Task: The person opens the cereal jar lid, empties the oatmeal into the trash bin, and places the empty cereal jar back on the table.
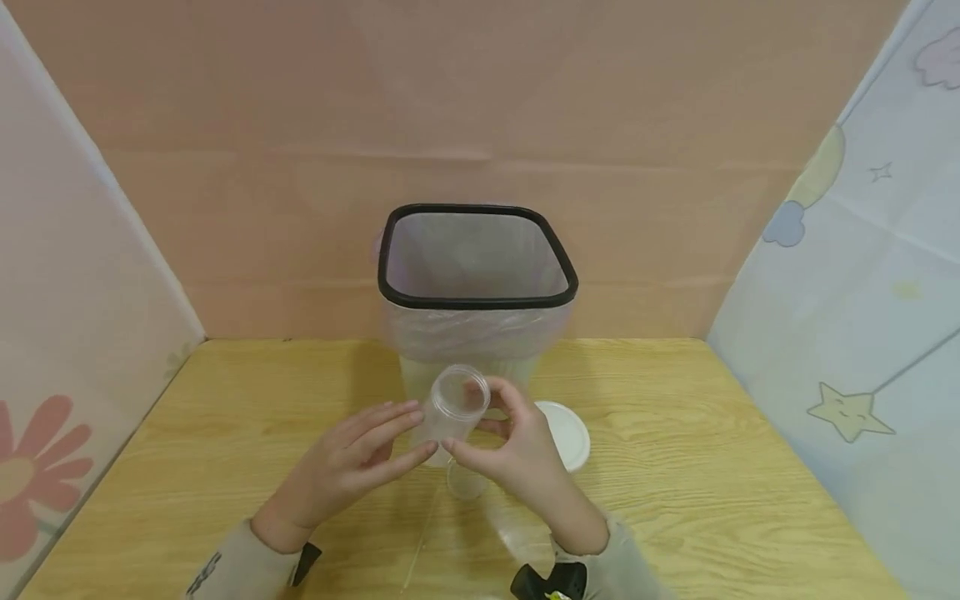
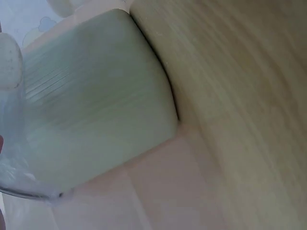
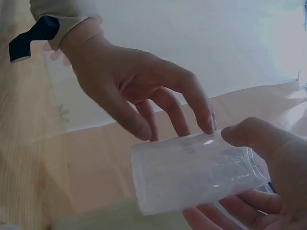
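Note:
My right hand [image 1: 517, 450] grips a clear, slightly frosted plastic jar [image 3: 192, 175] between thumb and fingers. In the head view the jar's threaded round mouth faces up and no lid covers it. My left hand [image 1: 352, 450] reaches in from the other side, its fingers loosely extended and fingertips right at the jar's wall. Part of the jar [image 2: 10, 67] shows at the left edge of the left wrist view. On the table, just right of my right hand, lies a round white lid [image 1: 568, 437]. A small clear disc [image 1: 467, 483] shows below the jar.
Behind the hands stands a pale bin [image 2: 96, 105] with a black rim [image 1: 480, 303] and a translucent liner bag [image 1: 480, 333]. The wooden table [image 1: 720, 467] is bounded by a peach back panel and patterned side panels. A thin pale line [image 1: 420, 542] runs across the table's front.

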### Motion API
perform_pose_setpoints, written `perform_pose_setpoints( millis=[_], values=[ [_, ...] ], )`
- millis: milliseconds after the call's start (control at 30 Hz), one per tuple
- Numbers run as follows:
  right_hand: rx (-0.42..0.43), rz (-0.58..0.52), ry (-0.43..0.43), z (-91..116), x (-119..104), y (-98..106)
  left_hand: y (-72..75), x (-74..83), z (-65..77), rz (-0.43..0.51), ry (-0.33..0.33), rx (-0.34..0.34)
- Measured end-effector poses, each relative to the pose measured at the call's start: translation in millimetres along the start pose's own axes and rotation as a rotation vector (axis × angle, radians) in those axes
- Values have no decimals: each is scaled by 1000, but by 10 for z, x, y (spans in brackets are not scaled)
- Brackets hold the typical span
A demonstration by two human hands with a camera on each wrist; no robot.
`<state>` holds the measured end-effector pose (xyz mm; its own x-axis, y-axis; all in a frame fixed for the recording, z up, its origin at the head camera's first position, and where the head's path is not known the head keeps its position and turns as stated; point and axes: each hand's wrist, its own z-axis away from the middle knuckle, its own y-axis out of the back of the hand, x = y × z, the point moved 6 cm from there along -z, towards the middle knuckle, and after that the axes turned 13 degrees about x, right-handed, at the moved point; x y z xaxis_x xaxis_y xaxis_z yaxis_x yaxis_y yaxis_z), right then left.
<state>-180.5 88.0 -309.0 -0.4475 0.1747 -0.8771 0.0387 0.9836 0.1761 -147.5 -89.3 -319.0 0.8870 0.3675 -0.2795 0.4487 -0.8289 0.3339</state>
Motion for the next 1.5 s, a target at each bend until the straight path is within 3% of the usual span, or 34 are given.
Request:
perform_pose_setpoints(
  millis=[167, 300, 367, 633, 767, 900, 1000, 1267, 1500],
  values=[
    [14, 73, 71, 41, -78, -78, -38, -35, 38, 74, 107, 128],
    [-11, 75, 64, 68, 16, -173, -117, -89, 172, 122, 293, 154],
    [-23, 79, 47, 70, 170, -215, -158, -131, 266, 170, 399, 134],
    [-61, 132, -29, 55, 412, -351, -262, -264, 567, 407, 857, -32],
    [-76, 165, -66, 57, 510, -406, -301, -313, 695, 451, 1033, -102],
    [-81, 189, -57, 45, 583, -445, -343, -362, 809, 494, 1169, -160],
    [-76, 215, -35, 26, 633, -470, -366, -403, 863, 526, 1210, -170],
    [-106, 194, -69, 63, 754, -569, -374, -413, 953, 606, 1194, -131],
    [-88, 308, 21, 91, 774, -599, -375, -410, 1028, 622, 1182, -132]
  ],
)
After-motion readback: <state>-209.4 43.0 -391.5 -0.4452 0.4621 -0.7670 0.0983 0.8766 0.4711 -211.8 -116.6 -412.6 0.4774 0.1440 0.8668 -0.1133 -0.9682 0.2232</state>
